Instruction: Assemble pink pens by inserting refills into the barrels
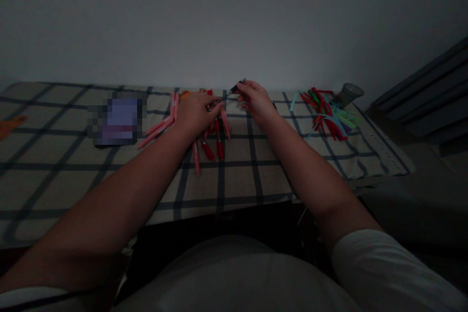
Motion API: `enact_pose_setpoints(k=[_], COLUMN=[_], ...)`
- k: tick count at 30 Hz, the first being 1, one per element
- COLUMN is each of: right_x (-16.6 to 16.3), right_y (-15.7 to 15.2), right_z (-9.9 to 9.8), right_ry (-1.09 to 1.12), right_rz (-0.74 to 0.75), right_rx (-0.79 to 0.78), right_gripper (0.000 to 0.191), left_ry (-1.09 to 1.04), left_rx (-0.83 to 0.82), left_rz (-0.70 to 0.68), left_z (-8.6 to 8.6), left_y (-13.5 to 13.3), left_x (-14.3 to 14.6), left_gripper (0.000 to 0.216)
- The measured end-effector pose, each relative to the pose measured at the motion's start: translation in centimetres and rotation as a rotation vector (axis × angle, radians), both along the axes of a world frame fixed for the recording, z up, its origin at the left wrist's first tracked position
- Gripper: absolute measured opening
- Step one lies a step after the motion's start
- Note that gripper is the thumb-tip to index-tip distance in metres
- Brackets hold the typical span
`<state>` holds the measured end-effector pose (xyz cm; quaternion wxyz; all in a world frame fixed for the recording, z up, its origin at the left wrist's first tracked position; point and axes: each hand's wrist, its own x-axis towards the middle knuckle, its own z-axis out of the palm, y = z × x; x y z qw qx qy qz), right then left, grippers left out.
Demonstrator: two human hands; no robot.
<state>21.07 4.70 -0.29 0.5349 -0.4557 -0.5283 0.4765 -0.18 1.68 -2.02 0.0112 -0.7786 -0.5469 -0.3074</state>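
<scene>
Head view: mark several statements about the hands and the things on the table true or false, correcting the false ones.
1. The right hand holds a slim dark pen-like object. True.
2. The left hand is right of the right hand. False: it is on the left, with long pink sticks showing around it.
3. The cloth is plain red. False: it is pale with a dark check.
4. A grey see-through cup-shaped vessel is beside thin red and green strips. True.
5. The pixelated bluish rectangular object is between the hands. False: it is left of both.
</scene>
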Motion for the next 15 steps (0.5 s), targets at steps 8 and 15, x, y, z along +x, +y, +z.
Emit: enact_pose_setpoints(k=[8,15], right_x=[-0.2,-0.3], right_y=[0.4,0.8], right_z=[-0.5,-1.1], right_ry=[0.097,0.103], right_rz=[0.102,0.128], right_rx=[-0.027,-0.025], right_gripper=[0.024,0.028], left_ry=[0.04,0.046], left_rx=[-0.025,-0.016], left_rz=[0.021,0.017], left_z=[0.3,0.3], left_y=[-0.2,-0.2], left_x=[0.2,0.2], left_gripper=[0.043,0.042])
